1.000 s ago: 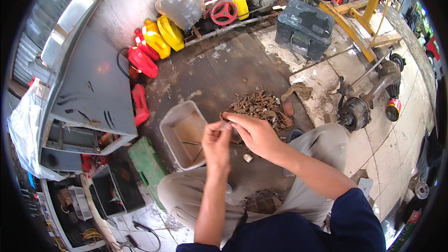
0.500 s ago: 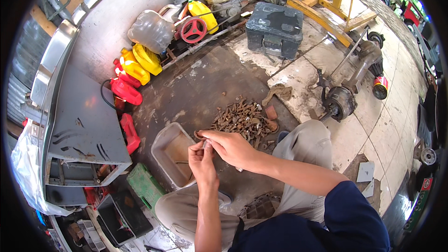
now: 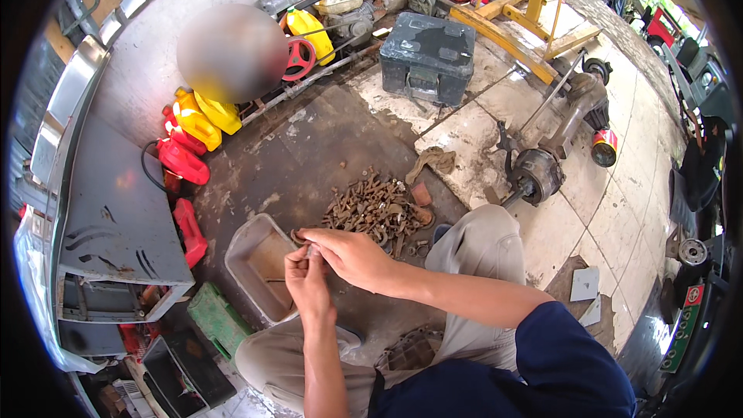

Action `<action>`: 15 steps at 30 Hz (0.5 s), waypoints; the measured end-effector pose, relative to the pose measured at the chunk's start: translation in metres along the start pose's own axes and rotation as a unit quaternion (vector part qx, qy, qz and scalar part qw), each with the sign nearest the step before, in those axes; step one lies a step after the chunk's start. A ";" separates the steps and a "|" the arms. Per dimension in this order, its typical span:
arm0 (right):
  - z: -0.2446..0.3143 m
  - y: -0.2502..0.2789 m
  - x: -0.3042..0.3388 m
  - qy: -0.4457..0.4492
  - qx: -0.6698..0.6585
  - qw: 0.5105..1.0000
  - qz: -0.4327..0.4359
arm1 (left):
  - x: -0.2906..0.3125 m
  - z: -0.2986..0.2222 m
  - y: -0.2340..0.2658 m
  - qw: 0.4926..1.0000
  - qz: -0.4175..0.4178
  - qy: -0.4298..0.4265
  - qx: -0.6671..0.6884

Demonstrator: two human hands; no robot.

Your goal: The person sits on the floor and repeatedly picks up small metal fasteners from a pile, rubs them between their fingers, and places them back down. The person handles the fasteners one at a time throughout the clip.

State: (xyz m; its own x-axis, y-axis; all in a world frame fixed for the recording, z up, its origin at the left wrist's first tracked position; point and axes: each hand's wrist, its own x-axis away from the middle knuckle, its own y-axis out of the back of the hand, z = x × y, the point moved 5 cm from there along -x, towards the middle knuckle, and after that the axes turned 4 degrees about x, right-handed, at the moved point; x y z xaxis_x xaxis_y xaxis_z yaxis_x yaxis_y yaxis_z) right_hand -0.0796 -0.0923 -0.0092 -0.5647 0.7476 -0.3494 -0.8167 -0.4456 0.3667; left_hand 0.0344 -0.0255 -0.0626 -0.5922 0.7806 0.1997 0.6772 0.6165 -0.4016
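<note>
My left hand (image 3: 308,282) and my right hand (image 3: 354,260) meet beside the grey plastic tub (image 3: 241,241), fingers closed. Between the fingertips is a small pale piece (image 3: 312,251), too small to name; both hands pinch at it. A rusty, rounded metal part (image 3: 297,237) shows at the tip of my right hand's fingers, and its kind is unclear. Just beyond the hands lies a heap of rusty bolts (image 3: 371,205) on the dark floor. A thin rod-like piece lies inside the tub, along with brownish dirt.
A green case (image 3: 220,319) and a grey metal cabinet (image 3: 116,217) stand at left. Red and yellow jugs (image 3: 197,120) line the wall. Farther off are a black toolbox (image 3: 428,58), a yellow frame (image 3: 511,40) and a greasy axle assembly (image 3: 538,174). A cloth (image 3: 433,161) lies beyond the bolts.
The whole view has shifted, so the surroundings sit farther left in the picture. My hands stay pressed together at the small piece beside the tub.
</note>
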 end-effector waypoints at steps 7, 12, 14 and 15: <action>0.001 -0.001 0.004 0.026 0.039 0.999 -0.022 | -0.003 0.002 0.004 0.998 -0.031 0.026 0.042; 0.005 0.000 0.006 0.021 0.004 1.000 -0.020 | -0.005 -0.007 0.003 0.999 -0.018 -0.029 0.003; 0.006 0.002 0.004 0.028 0.012 1.000 -0.005 | -0.005 -0.011 0.005 0.999 -0.011 -0.025 -0.031; 0.007 0.005 0.004 0.031 0.016 0.999 0.002 | -0.003 -0.009 0.004 1.000 -0.008 -0.020 -0.015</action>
State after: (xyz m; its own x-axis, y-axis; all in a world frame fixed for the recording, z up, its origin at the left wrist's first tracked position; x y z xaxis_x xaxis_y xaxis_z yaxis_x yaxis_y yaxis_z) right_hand -0.0849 -0.0882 -0.0030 -0.5753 0.7133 -0.4003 -0.8106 -0.4318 0.3957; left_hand 0.0430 -0.0240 -0.0569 -0.6199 0.7662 0.1695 0.6795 0.6322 -0.3724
